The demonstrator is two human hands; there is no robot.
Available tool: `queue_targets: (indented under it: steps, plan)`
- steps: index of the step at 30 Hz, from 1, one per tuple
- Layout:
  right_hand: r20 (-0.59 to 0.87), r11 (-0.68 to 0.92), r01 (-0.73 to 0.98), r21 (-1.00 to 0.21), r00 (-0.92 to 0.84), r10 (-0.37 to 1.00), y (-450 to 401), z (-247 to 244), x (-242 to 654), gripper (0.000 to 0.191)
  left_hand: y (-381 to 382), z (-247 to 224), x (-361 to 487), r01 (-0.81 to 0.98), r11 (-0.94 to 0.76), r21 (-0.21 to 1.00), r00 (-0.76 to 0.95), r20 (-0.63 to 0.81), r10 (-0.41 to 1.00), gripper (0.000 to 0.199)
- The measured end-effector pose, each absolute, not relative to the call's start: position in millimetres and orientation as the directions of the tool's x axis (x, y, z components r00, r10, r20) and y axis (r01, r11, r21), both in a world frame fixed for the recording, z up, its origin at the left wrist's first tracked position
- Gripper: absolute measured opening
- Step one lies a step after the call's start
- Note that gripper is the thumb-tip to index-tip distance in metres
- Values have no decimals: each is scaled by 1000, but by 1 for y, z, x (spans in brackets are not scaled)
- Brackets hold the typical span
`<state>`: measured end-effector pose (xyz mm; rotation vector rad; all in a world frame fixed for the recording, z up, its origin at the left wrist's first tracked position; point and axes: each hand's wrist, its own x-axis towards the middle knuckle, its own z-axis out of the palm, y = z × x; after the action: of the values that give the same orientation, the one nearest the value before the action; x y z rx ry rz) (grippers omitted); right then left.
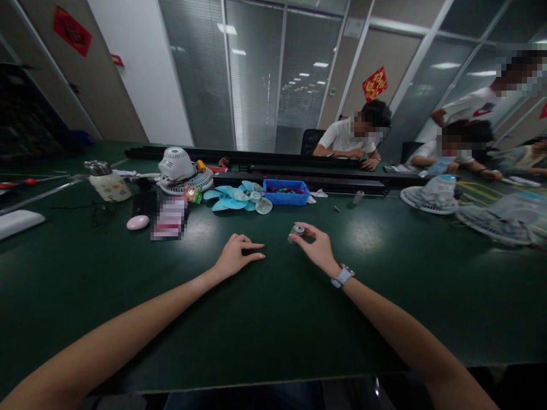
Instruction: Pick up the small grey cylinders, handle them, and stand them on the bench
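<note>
My right hand (pixel 317 245), with a watch on its wrist, pinches a small grey metal cylinder (pixel 298 229) between thumb and fingers, just over the green table (pixel 273 319). The cylinder's round end, with a dark centre, faces up; whether its base touches the table I cannot tell. To the left, my left hand (pixel 239 254) rests at the table with thumb and forefinger stretched apart and nothing between them. A similar small cylinder (pixel 358 197) stands farther back on the right, near a short thin metal piece (pixel 337 209).
Beyond my hands lie light-blue fan blades (pixel 233 197) and a blue tray (pixel 286 196) of wires. White fan parts (pixel 177 171) sit at left, others (pixel 431 196) at right. A pink mouse (pixel 138 222) and patterned jar (pixel 109 182) are at left. Other people sit across the table.
</note>
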<state>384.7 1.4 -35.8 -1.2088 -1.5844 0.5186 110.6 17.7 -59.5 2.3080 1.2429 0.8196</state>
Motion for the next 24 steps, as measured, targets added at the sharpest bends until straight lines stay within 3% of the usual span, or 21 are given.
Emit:
queue_targets:
  steps: [3,7,12,15,18,20,22,24]
  plan:
    - [546,313,559,-767,314,777,25,-31,452,51,17,-58,111,614,-487,621,358,331,873,43]
    - [537,-28,675,-737,611,581,41,-40,540,48,16,-55,114,602,-377,704,201,323,925,40]
    - [395,-287,626,-725,720,571,37,-59,585,49,14,-53,116,529,-319,787,131,296,946,33]
    - [391,-337,623,-706,740,548,36,-57,576,64,14,-54,117,522,-320,791,122,302,945,31]
    - [635,-263,772,-579,629,449,33,-45,535,81,15,-55,116,518,-313,796,105,304,947,30]
    - [754,-80,892,-446,422,503,26,-38,490,74,15,-55,117,512,-303,804,92,299,950,29]
    - [724,199,919,-340,120,680,13,-35,437,60,15,-55,117,508,-293,810,88,290,953,29]
    - [559,454,844,-285,-238,794,-3,-36,388,57,14,-55,117,507,-288,812,85,286,955,28]
